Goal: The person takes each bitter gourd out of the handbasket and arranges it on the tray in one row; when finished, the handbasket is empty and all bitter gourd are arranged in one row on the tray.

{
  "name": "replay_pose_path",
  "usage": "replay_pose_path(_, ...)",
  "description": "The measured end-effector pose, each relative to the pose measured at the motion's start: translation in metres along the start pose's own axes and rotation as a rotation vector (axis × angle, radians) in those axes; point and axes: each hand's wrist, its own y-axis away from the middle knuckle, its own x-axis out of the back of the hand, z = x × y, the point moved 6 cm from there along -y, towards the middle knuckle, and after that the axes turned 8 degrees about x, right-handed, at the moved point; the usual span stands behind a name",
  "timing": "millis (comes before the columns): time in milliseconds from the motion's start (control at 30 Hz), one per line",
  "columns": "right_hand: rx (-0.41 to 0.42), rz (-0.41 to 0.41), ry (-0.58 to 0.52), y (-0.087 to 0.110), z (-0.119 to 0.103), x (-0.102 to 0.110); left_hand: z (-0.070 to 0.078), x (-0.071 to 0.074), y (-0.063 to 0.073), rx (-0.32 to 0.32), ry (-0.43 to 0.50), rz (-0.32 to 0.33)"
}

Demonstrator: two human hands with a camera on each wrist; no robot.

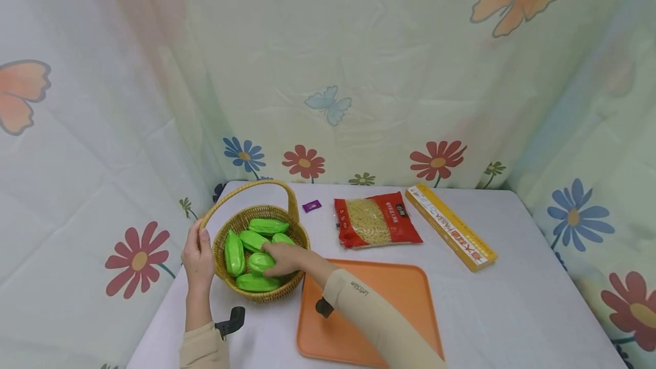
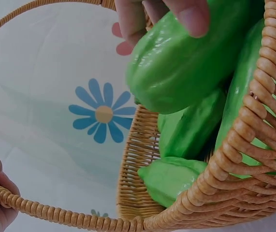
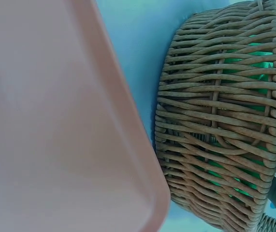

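On the left of the table stands a wicker basket (image 1: 266, 297) with several glossy green ridged fruits (image 1: 234, 254) inside. My left hand (image 1: 198, 252) grips the left side of its arched handle (image 1: 248, 185). Reaching in over the basket's right rim, my right hand (image 1: 285, 257) holds one green ridged fruit (image 2: 176, 63) above the others, as the left wrist view shows. Only part of the right hand's fingers (image 2: 194, 19) appears there. In the right wrist view the basket wall (image 3: 215, 116) hides most of the fruits.
An orange tray (image 1: 369, 300) lies right of the basket, partly under the right forearm. Behind it are a red bag of pasta (image 1: 370, 220) and a small purple packet (image 1: 311, 205). A long yellow pasta box (image 1: 451, 226) lies farther right. Printed curtains surround the table.
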Motion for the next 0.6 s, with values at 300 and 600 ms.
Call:
replay_pose_path(300,-0.023,0.082,-0.175,0.005,0.005,0.008,-0.001,-0.001,0.000,0.016,0.005,-0.012)
replay_pose_path(600,-0.078,0.176,-0.333,0.014,0.012,0.021,-0.003,-0.002,-0.001,0.035,0.000,-0.021)
